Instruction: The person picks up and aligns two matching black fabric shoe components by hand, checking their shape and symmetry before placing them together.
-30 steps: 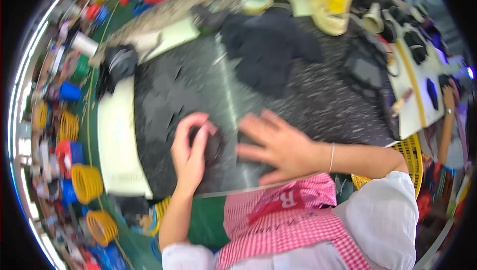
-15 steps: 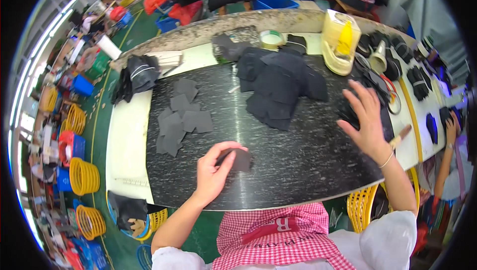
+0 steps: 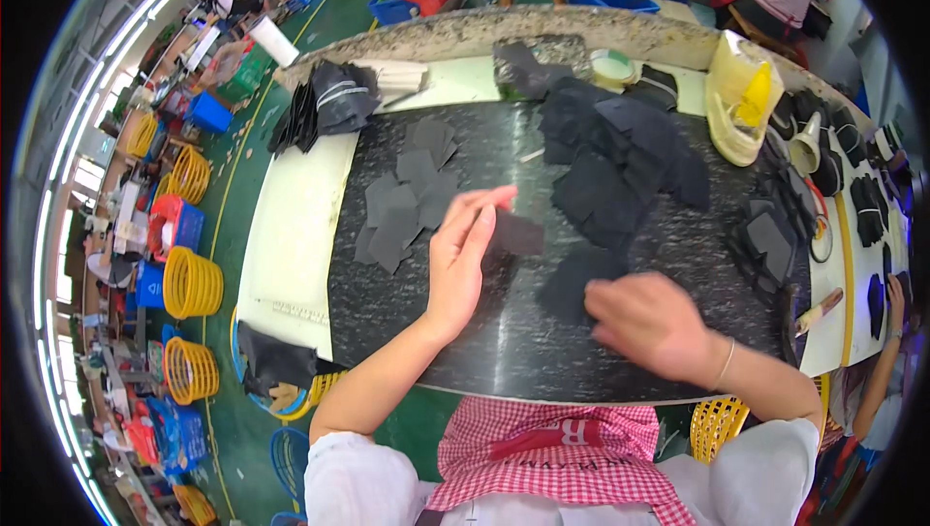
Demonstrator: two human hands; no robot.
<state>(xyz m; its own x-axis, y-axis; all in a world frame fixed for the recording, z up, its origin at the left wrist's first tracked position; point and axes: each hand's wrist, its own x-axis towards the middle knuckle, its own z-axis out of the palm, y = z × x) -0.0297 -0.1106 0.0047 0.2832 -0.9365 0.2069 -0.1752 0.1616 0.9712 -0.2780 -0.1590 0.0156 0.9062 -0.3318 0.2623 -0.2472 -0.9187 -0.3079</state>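
My left hand [image 3: 463, 260] pinches a small dark grey fabric piece [image 3: 520, 234] between thumb and fingers, above the middle of the black board. Just to its right, my right hand [image 3: 651, 324] is closed, smeared a little by motion, with a black fabric piece [image 3: 579, 281] at its fingertips. Beyond my left hand lie several loose grey pieces [image 3: 418, 171], overlapping each other. A larger heap of black pieces [image 3: 620, 143] spreads beyond my right hand. Another dark stack [image 3: 770, 238] sits at the right side of the black board [image 3: 465, 356].
Bundled black pieces [image 3: 344, 100] lie at the far left corner. A tape roll [image 3: 613, 69] and a cut-open plastic jug with a yellow thing inside [image 3: 741, 105] stand along the back. A wooden-handled tool [image 3: 819, 311] lies at right. Yellow baskets [image 3: 192, 282] stand on the floor.
My right hand has swung left from beside the right-hand stack, its spread fingers now closed at a black piece. My left hand still holds the grey piece. The whole view has shifted.
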